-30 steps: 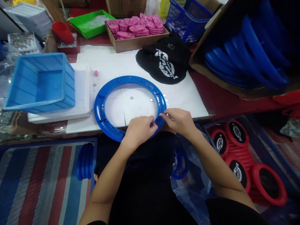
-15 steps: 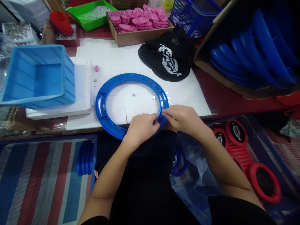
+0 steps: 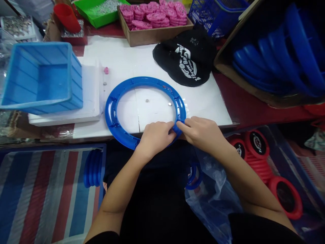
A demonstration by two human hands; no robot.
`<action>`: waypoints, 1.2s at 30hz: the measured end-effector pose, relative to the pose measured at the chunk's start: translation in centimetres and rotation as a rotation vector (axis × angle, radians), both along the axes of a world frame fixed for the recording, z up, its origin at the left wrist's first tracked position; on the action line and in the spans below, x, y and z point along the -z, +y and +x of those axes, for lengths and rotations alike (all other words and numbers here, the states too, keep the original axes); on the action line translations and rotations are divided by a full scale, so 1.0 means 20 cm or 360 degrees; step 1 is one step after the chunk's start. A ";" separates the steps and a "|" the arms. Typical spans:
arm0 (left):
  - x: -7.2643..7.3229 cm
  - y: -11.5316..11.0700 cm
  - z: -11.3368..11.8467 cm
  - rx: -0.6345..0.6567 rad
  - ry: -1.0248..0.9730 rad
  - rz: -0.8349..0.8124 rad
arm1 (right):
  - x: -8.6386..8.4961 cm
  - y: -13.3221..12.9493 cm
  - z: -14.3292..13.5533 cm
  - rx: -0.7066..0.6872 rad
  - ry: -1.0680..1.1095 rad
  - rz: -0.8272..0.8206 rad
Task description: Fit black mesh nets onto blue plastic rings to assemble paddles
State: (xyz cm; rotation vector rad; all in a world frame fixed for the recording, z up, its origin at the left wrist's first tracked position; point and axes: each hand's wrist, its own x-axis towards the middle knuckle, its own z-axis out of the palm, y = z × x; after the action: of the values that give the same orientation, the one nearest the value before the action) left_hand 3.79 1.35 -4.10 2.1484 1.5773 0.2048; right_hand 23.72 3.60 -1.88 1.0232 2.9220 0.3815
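Note:
A blue plastic ring lies at the front edge of the white-covered table, its ribbed inner side facing up. My left hand is closed on the ring's near rim, fingers curled over it. Right beside it, my right hand presses its fingertips against the ring's right near side; whether a small part is under them is hidden. Two small round metal pieces, one of them a silvery disc, lie on the white surface inside the ring. Behind the ring rests a stack of black printed fabric discs.
A light-blue bin stands at left on white foam. Farther back are a green tray, a cardboard box of pink pieces and a blue basket. Blue rings fill a carton at right; red rings sit in a crate below.
The view has shifted slightly. My right hand's fingers have flattened onto the ring's rim from a raised pinch. My left hand keeps its hold on the ring.

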 end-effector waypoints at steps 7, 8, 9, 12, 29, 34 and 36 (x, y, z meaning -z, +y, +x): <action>0.01 0.00 0.00 -0.0017 0.0009 0.0003 | -0.14 0.08 -0.12 0.0268 -0.0224 -0.0398; 0.01 0.00 0.00 -0.0020 0.0002 0.0009 | -0.16 0.10 -0.14 0.0295 -0.0291 -0.0447; 0.01 0.00 0.00 -0.0019 -0.0008 0.0013 | -0.19 0.13 -0.16 0.0316 -0.0359 -0.0485; 0.01 0.00 0.00 -0.0014 -0.0036 0.0018 | -0.24 0.21 -0.21 0.0345 -0.0489 -0.0564; -0.01 -0.03 0.00 0.0224 0.0157 0.0126 | -0.21 0.54 -0.22 0.0684 -0.0278 -0.1406; 0.00 -0.04 0.00 0.0356 0.0303 0.0181 | -0.22 0.52 -0.23 0.0699 -0.0308 -0.1323; 0.01 -0.04 0.01 0.0366 0.0321 0.0170 | -0.22 0.50 -0.21 0.0722 -0.0295 -0.1253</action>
State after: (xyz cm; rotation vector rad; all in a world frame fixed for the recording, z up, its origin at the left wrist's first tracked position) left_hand 3.92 0.49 -4.20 2.4783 1.4348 -0.0027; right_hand 19.53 13.68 2.50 1.3188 2.2151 -0.5992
